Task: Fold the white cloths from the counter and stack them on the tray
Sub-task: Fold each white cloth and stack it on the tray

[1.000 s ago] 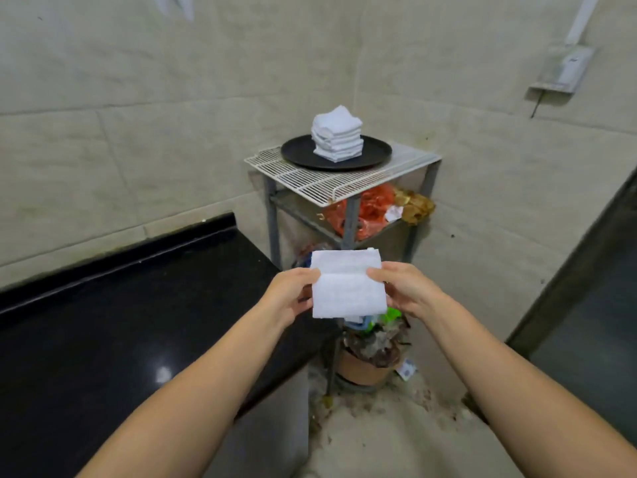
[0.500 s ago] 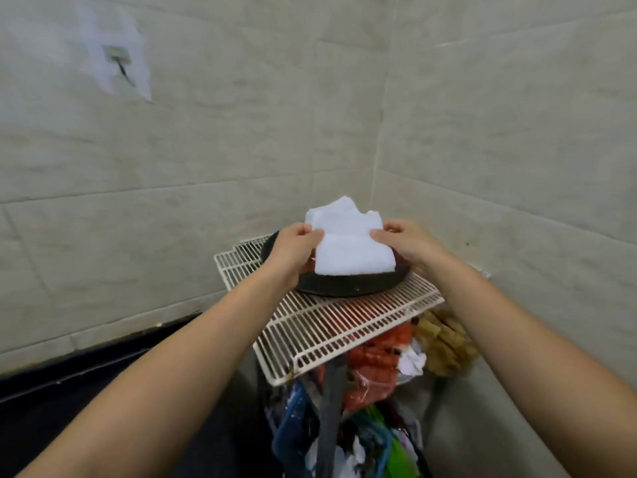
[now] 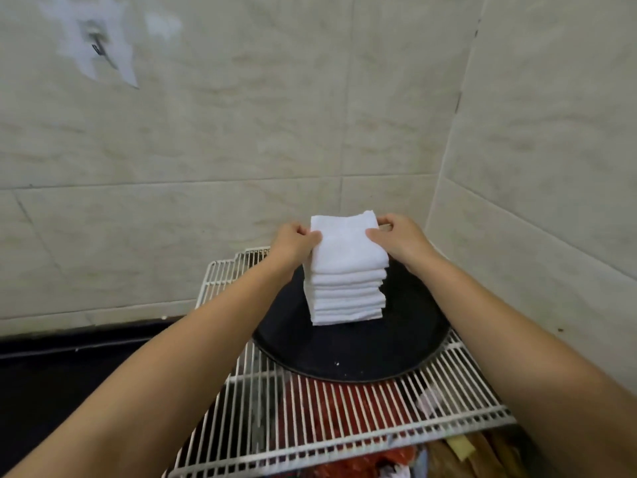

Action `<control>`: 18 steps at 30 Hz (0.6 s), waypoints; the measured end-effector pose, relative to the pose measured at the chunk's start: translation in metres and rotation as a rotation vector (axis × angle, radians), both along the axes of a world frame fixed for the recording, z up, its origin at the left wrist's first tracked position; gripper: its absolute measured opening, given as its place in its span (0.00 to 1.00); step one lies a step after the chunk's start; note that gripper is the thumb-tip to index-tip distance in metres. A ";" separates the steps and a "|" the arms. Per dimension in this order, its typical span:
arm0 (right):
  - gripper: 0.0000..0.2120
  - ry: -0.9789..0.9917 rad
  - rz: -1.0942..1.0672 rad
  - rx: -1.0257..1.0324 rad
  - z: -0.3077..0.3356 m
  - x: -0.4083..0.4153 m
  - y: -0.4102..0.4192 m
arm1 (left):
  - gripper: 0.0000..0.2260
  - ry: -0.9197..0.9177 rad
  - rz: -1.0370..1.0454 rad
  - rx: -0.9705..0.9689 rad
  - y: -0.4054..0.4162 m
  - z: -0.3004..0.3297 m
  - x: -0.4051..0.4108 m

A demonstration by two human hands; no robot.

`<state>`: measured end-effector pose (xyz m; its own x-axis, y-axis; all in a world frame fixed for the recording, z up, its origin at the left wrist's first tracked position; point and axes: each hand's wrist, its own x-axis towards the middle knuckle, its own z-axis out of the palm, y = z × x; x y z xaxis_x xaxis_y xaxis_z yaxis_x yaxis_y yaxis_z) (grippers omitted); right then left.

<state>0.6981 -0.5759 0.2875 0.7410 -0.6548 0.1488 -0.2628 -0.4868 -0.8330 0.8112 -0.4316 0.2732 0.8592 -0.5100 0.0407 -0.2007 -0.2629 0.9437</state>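
A folded white cloth (image 3: 344, 243) lies on top of a stack of several folded white cloths (image 3: 346, 300). The stack stands on a round black tray (image 3: 351, 357) set on a white wire rack. My left hand (image 3: 296, 241) pinches the top cloth's left edge. My right hand (image 3: 396, 236) pinches its right edge, thumb on top and fingers at the far corner. Both arms reach forward over the rack.
The white wire rack (image 3: 344, 419) stands in a tiled wall corner. Red and orange bags (image 3: 310, 405) show through its wires on a shelf below. The black counter (image 3: 69, 367) runs along the left. A torn patch with a hook (image 3: 98, 50) marks the wall.
I have stepped up to the rack and carried the folded cloth from chest height onto the stack. Both hands still hold its edges.
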 end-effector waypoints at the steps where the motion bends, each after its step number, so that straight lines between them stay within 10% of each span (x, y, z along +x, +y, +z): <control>1: 0.14 0.010 0.009 0.004 -0.003 -0.001 -0.002 | 0.15 -0.013 0.019 0.012 -0.001 -0.004 0.001; 11: 0.24 -0.007 -0.017 -0.285 0.036 -0.002 0.035 | 0.11 -0.127 0.128 0.018 0.059 0.018 -0.007; 18: 0.18 -0.012 0.317 -0.621 0.029 0.032 0.228 | 0.10 -0.432 0.269 0.261 0.272 0.010 -0.047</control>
